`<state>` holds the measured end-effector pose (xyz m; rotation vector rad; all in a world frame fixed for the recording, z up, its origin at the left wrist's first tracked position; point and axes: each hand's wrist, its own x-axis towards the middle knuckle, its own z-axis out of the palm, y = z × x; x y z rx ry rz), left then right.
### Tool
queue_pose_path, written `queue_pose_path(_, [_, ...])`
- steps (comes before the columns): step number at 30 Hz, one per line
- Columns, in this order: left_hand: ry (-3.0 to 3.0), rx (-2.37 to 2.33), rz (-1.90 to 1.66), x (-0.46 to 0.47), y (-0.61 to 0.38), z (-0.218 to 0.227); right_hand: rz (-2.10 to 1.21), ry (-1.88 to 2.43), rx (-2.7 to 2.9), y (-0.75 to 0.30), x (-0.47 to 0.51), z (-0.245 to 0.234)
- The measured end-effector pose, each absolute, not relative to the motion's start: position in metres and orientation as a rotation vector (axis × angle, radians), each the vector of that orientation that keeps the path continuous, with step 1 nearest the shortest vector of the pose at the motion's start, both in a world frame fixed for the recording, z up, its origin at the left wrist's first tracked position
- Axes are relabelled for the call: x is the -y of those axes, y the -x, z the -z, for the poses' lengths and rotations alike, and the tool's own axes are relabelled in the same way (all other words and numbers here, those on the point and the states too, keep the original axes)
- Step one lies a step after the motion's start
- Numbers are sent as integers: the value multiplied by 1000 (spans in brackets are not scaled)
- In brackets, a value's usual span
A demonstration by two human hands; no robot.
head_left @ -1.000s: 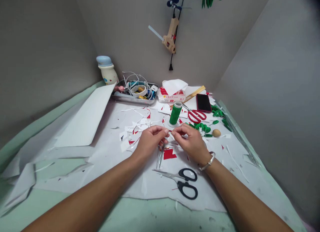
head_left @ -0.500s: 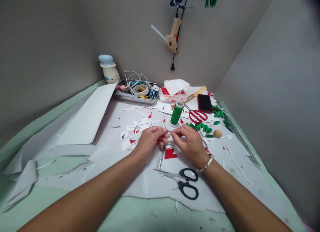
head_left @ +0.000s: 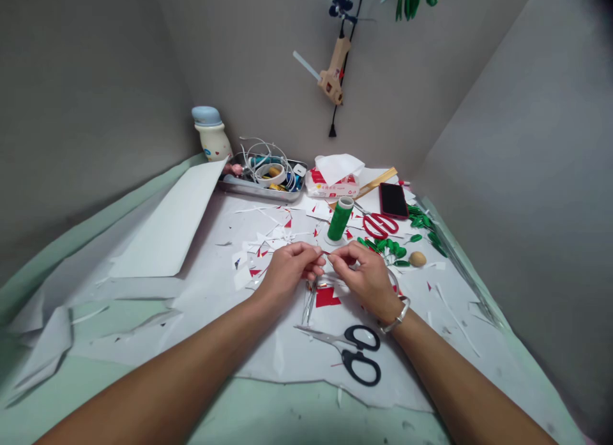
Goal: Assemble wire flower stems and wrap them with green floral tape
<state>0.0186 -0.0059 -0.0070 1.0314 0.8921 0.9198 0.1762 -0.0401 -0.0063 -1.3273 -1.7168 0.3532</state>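
A large white paper sheet (head_left: 211, 324) covers the pale green tabletop (head_left: 297, 413), strewn with red and white paper scraps. A folded white card (head_left: 165, 218) lies to your left, and a steel tray (head_left: 261, 191) of white cables sits at the far edge. Your left hand (head_left: 290, 269) and right hand (head_left: 366, 279) meet mid-sheet, just in front of a green thread spool (head_left: 340, 218). Their fingertips (head_left: 322, 256) nearly touch; you cannot tell how firm the grip is, or what they hold, as anything there is too thin to see. Slim metal tweezers (head_left: 309, 306) lie under your left hand, beside a red paper piece (head_left: 326, 297). Black-handled scissors (head_left: 357, 354) rest nearer you.
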Motion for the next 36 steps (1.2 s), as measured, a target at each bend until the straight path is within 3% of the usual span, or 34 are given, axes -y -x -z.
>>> queue_pose_path(10, [-1118,-867,-925,6,-19,10,-691,1370,1557,-178,40,2])
queue_pose_path(36, [-1075,-1033,-1162,4,-17,-3,-866,1325,1458,-187,37,7])
